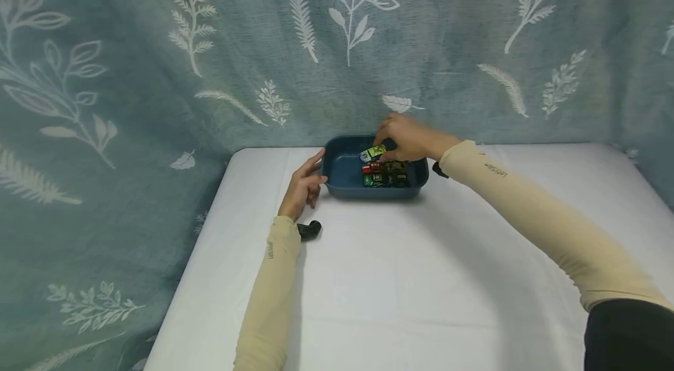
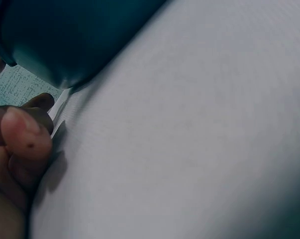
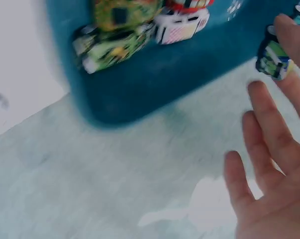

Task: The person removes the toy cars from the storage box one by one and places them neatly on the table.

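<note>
Here the right hand [image 1: 408,138] pinched a toy car [image 1: 372,153] over the blue tray [image 1: 337,175], while the left hand [image 1: 304,186], fingers relaxed, steadied its rim on the desk [image 1: 400,277].

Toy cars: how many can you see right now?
About 4, though overlap may hide more. A light green toy car is pinched in the right hand over the blue tray; red, dark green and olive lie inside.
</note>
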`<act>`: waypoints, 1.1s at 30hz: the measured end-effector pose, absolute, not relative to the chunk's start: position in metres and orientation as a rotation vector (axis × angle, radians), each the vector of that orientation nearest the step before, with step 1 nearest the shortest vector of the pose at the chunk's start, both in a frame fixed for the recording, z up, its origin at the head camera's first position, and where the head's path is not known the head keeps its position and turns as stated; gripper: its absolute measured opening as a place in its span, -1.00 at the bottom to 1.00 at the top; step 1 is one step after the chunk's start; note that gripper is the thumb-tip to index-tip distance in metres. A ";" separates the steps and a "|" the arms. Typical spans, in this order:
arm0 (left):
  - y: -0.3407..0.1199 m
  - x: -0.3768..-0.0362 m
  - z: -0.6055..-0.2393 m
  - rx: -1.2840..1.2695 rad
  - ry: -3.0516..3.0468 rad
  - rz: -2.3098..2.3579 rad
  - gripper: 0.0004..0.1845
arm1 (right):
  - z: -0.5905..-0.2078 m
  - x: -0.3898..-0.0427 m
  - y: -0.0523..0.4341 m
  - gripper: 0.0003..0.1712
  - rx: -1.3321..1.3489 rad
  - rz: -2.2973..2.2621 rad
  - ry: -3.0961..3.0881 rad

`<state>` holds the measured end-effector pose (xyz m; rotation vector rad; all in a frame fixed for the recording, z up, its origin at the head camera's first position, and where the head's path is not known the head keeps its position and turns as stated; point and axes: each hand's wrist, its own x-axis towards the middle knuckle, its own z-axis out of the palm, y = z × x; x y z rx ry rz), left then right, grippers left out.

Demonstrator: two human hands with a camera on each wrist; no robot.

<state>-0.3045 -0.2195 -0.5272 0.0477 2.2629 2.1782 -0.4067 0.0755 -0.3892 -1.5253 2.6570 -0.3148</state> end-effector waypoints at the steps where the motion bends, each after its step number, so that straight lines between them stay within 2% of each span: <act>1: -0.220 -0.304 -0.527 0.045 2.266 2.172 -0.23 | -0.387 -0.407 0.083 -0.60 -1.505 -0.319 2.665; 9: -0.222 -0.304 -0.528 0.060 2.268 2.185 -0.23 | -0.376 -0.404 0.146 -0.59 -1.336 -0.346 2.754; 18: -0.222 -0.305 -0.529 0.074 2.237 2.192 -0.24 | -0.384 -0.395 0.207 -0.70 -1.203 -0.364 2.791; 33: -0.218 -0.305 -0.527 0.062 2.228 2.205 -0.23 | -0.429 -0.374 0.247 -0.64 -1.044 -0.308 2.734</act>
